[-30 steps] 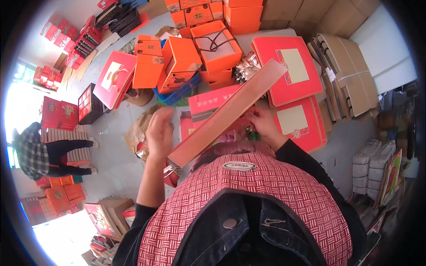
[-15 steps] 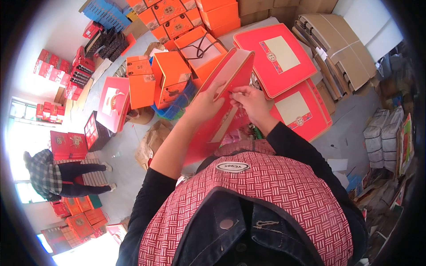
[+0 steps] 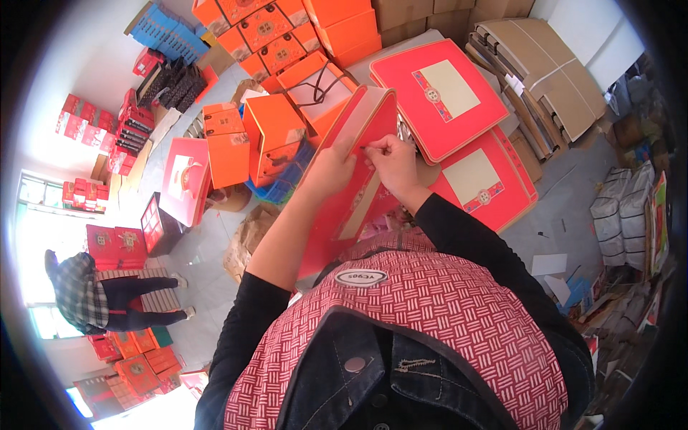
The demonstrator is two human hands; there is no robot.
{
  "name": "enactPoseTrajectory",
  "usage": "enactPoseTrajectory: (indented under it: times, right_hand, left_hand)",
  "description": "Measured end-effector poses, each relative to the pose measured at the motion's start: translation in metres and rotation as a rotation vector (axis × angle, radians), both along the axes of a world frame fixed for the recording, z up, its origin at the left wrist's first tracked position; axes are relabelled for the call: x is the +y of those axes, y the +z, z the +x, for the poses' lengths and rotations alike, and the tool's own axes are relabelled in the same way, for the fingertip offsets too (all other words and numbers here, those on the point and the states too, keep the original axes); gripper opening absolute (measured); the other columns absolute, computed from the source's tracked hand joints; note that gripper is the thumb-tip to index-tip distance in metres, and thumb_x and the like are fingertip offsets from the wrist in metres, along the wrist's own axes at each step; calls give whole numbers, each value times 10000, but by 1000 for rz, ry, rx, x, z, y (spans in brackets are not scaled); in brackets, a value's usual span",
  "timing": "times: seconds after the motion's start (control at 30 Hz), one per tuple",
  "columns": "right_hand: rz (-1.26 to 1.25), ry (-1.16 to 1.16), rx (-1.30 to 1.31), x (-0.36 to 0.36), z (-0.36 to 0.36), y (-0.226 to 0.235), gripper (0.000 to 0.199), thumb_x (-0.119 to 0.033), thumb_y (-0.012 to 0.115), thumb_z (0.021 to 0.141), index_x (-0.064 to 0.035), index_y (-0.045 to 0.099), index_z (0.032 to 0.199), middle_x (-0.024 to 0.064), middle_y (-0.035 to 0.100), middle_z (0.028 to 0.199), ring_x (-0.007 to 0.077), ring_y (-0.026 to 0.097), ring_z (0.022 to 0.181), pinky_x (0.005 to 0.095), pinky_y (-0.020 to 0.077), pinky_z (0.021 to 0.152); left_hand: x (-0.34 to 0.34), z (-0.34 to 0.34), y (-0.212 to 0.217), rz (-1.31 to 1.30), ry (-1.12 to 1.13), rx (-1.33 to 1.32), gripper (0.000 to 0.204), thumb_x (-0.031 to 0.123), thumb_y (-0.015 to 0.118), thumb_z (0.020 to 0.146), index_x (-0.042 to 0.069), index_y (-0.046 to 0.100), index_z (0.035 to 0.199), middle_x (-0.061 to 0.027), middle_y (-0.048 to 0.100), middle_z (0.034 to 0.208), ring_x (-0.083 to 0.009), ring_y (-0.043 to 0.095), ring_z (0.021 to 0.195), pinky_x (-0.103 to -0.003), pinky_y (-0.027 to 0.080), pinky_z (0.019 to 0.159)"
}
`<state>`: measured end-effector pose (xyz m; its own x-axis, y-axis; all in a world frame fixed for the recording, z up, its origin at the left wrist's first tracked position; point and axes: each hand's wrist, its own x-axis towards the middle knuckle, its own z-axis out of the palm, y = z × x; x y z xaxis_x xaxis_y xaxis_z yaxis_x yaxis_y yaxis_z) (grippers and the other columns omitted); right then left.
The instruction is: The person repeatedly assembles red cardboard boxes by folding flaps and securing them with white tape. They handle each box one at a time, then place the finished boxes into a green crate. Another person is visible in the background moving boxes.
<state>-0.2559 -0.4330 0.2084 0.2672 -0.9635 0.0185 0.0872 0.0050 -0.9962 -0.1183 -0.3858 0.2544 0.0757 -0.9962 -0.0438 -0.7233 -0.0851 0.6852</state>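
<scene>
A flat red gift box (image 3: 381, 118) with a pale side wall stands tilted on edge in front of me. My left hand (image 3: 330, 172) is closed around its pale side, fingers wrapped over the edge. At the red face on the other side, my right hand (image 3: 393, 163) is closed in a pinch. A small dark bit shows at its fingertips, too small to name. Two similar red boxes (image 3: 450, 86) with cream panels lie overlapping just right of my right hand; the lower red box (image 3: 469, 175) sticks out toward me.
Orange gift boxes (image 3: 269, 36) are stacked at the back, with an open orange bag (image 3: 319, 89) before them. Bundled brown cardboard (image 3: 545, 72) lies far right. Crumpled brown paper (image 3: 251, 240) sits left of the held box. Another person (image 3: 93, 294) bends over boxes at the left.
The held box and both hands have shifted slightly left in the view. My right hand stays pinched at the red face. The person at the left appears a little lower and further right.
</scene>
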Motion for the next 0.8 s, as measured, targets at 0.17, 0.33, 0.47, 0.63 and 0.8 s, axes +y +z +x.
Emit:
enactPoseTrajectory:
  times: [0.17,0.33,0.47,0.63,0.8]
  right_hand:
    - [-423,-77,230,-1,1,5,79,-38,628,728,0,559,725,135,596,638,226,605,564,320,455,522]
    - [-391,-72,280,2,3,2,82,-47,628,714,1,564,734,160,598,671,267,608,605,337,465,547]
    - [-341,49,301,-2,-6,6,77,-52,618,757,13,577,767,141,623,712,220,622,624,309,483,564]
    - [134,307,-124,-9,-16,-2,61,-12,537,844,44,560,850,99,618,771,152,621,675,259,509,596]
    - [149,374,-54,-12,-24,-8,49,18,492,875,30,524,911,86,605,825,147,616,700,248,509,627]
  left_hand:
    - [3,-12,0,-57,29,-108,200,82,476,816,8,500,1001,-283,565,845,-464,531,848,-499,437,694]
    - [5,-23,-5,-10,72,-153,184,92,473,816,14,508,979,-280,561,840,-438,550,833,-487,440,700]
    - [7,-15,1,-23,62,146,186,159,476,872,13,536,970,-204,596,822,-289,601,806,-383,461,703]
    - [-12,-1,-40,92,233,743,233,178,459,894,-25,567,933,-80,592,798,-153,553,766,-294,436,711]
    - [-21,-9,-42,274,132,801,161,163,438,921,37,539,925,-42,544,762,-120,531,689,-252,447,658]
